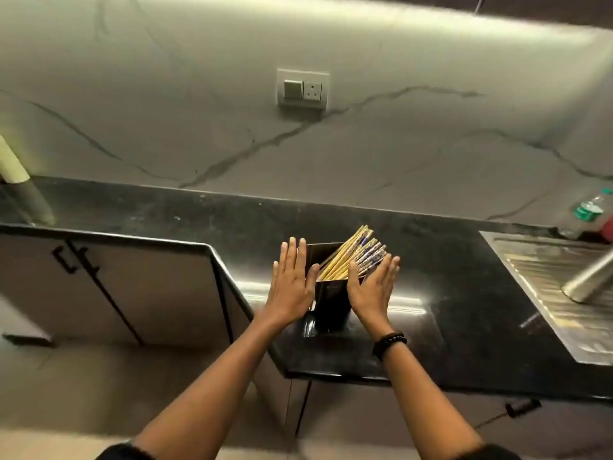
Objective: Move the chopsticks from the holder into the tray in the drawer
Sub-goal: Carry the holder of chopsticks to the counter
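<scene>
A dark square holder stands on the black countertop. A bundle of yellow chopsticks with blue-patterned tops leans to the right inside it. My left hand is flat with fingers straight, against the holder's left side. My right hand is flat too, at the holder's right side, its thumb near the chopsticks. Neither hand grips anything. No drawer or tray is in view.
A steel sink drainboard and a tap lie at the right, with a plastic bottle behind. A wall socket sits on the marble backsplash. Cabinet doors with dark handles stand at the left below the counter edge.
</scene>
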